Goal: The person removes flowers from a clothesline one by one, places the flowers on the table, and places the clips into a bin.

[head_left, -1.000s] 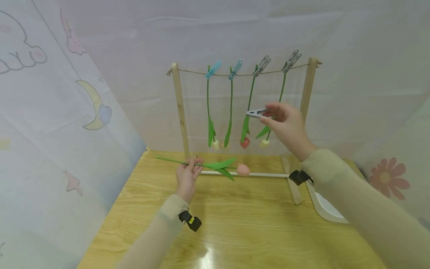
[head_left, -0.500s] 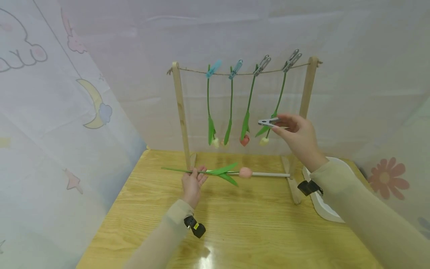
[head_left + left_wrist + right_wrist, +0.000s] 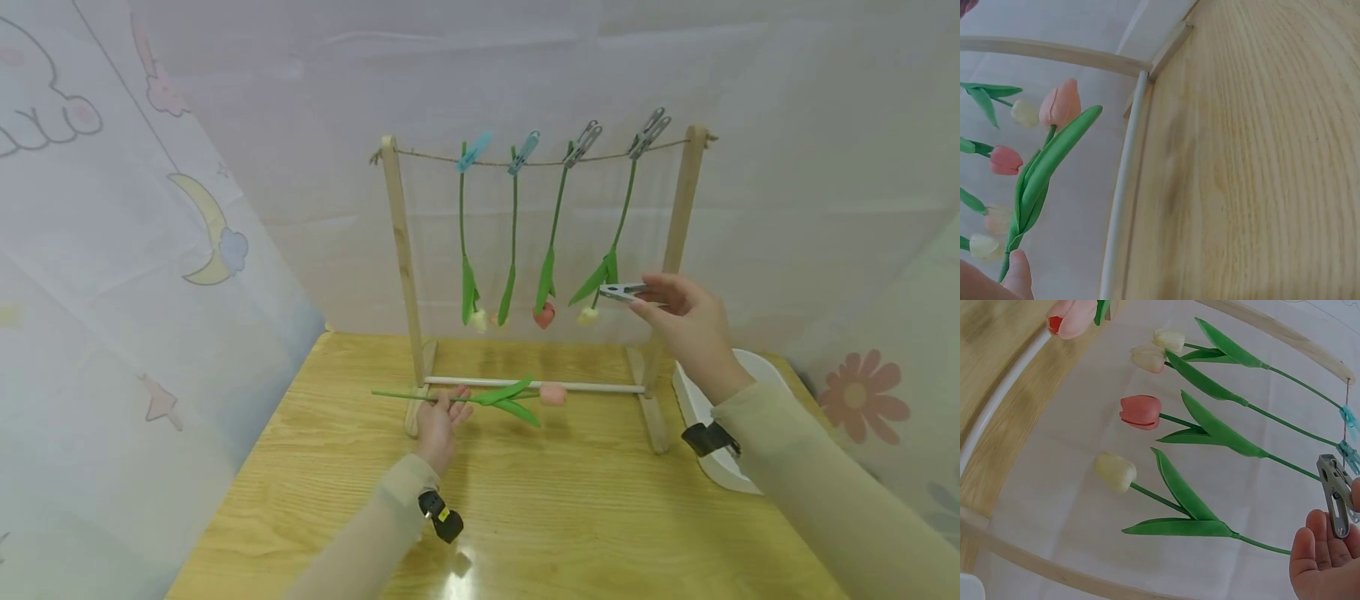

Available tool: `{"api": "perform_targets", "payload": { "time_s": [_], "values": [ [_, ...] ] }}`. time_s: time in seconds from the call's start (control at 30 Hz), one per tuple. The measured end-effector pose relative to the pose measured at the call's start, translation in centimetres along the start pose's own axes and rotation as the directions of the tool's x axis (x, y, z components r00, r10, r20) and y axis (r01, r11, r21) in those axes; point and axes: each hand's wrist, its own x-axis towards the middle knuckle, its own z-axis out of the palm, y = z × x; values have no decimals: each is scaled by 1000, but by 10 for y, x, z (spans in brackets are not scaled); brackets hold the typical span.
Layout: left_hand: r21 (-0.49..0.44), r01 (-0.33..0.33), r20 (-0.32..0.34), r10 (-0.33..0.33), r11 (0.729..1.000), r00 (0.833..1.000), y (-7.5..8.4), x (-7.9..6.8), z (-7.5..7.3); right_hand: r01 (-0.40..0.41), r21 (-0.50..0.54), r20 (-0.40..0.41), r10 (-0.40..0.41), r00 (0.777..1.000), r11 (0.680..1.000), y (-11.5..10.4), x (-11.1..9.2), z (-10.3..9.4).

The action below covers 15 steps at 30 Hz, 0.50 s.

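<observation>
My left hand (image 3: 439,427) pinches the stem of a pink artificial tulip (image 3: 552,394), held sideways above the table in front of the rack. Its thumb shows beside the stem in the left wrist view. Between thumb and fingers, my right hand (image 3: 693,329) holds a grey clothespin (image 3: 1335,494) in front of the rightmost hanging flower. Several tulips hang head down from a twine line (image 3: 551,164): a cream tulip (image 3: 1115,472), a red tulip (image 3: 1141,412) and two pale ones at the left. Blue clothespins (image 3: 525,152) and grey ones clip their stems to the line.
The wooden rack (image 3: 402,258) stands on the table (image 3: 540,517), with a white crossbar (image 3: 600,387) low between its posts. Right of it, partly behind my right arm, lies a white tray (image 3: 723,479). Printed cloth (image 3: 315,100) forms the backdrop.
My right hand has moved right and down with the clothespin, away from the red tulip. My left hand has come down and slightly right with the pink tulip.
</observation>
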Motion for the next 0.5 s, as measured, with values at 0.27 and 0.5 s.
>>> {"api": "perform_targets", "payload": {
  "time_s": [0.27, 0.5],
  "values": [
    [15, 18, -5, -18, 1000, 1000, -9, -2, -1, -12, -46, -10, 11, 1000, 999, 10, -9, -11],
    [106, 41, -23, -39, 993, 999, -16, -2, -1, -18, -21, -21, 18, 1000, 1000, 22, -16, -16]
  ]
}}
